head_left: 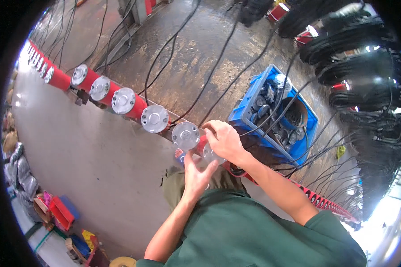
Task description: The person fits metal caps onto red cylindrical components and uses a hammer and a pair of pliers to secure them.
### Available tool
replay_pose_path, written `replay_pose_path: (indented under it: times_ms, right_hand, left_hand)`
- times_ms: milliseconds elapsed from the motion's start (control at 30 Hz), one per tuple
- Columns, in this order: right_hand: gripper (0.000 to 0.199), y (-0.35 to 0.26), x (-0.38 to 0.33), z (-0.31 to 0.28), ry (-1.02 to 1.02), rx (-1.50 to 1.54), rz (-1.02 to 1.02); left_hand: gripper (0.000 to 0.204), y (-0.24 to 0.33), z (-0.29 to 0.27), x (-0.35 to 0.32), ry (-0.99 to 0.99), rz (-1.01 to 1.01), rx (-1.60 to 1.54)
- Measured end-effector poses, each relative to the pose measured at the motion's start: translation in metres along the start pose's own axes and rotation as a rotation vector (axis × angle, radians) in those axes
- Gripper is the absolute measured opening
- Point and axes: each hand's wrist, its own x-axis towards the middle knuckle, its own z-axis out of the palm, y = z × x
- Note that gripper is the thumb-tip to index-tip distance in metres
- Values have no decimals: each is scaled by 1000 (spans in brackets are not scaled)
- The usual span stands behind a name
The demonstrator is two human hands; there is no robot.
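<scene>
A row of red cylinders (138, 106) runs from the far left toward me, with pale, round end caps that have small holes. One end cap (186, 135) sits just left of my hands. Another round end cap (211, 154) lies between my hands, partly hidden by them. My left hand (197, 178) is at its near edge, thumb and fingers bent around it. From the right, my right hand (225, 140) reaches across it, fingers curled over its far side and the red body; their tips are partly hidden. Close by on the right is a dark open cylinder end (236, 169).
A blue crate (272, 69) of dark round parts and a large ring stands beyond my right arm. Black cables (216, 66) stretch across the worn floor. Coiled black cables (343, 46) hang at the right. A red bin (61, 212) is at lower left.
</scene>
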Motion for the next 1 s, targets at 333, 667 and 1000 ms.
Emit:
replay_pose_path:
  times_ms: [333, 667, 1000]
  right_hand:
    - [19, -28, 11, 3, -219, -203, 314]
    - [19, -17, 8, 14, -202, -254, 279]
    - [22, 0, 1, -9, 192, 303, 162]
  left_hand:
    - [105, -24, 14, 34, -70, 144, -373]
    - [112, -50, 19, 36, -15, 157, -223]
    - [84, -43, 17, 42, -64, 189, -249]
